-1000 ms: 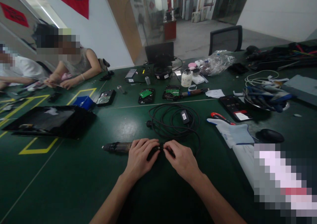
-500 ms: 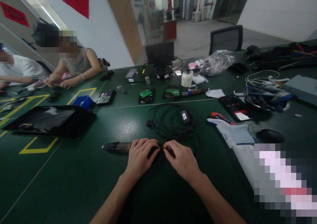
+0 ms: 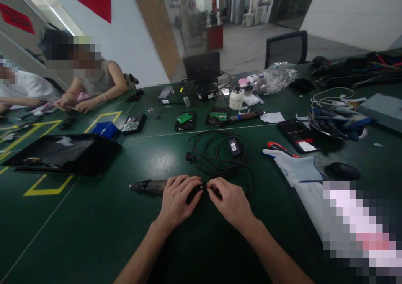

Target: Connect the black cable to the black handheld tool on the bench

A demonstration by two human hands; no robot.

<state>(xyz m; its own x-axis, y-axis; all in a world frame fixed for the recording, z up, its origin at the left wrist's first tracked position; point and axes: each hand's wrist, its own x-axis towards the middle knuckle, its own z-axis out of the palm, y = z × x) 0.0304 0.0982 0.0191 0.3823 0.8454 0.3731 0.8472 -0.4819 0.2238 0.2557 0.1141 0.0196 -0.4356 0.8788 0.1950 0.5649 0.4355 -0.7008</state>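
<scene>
On the green table lies a dark electric screwdriver [image 3: 149,187], its tip pointing left. My left hand [image 3: 182,195] is wrapped round its rear end. Close beside it, my right hand [image 3: 230,200] pinches the plug end of a black power cable [image 3: 253,179]. The two parts meet between my fingertips; whether the plug is fully seated I cannot tell. From my right hand the cable runs up into a loose coil with a small black adapter box [image 3: 235,147] and a wall plug [image 3: 189,157].
Several hard drives [image 3: 185,121] lie beyond the coil, with another screwdriver [image 3: 248,116]. A black tray [image 3: 56,150] sits at left. To the right are a phone [image 3: 298,135], a glove [image 3: 298,167], a mouse [image 3: 342,171] and a bowl of gloves [image 3: 337,123]. Two people sit at far left.
Both hands stay on the screwdriver and the cable plug with almost no movement. The whole view shifts very slightly.
</scene>
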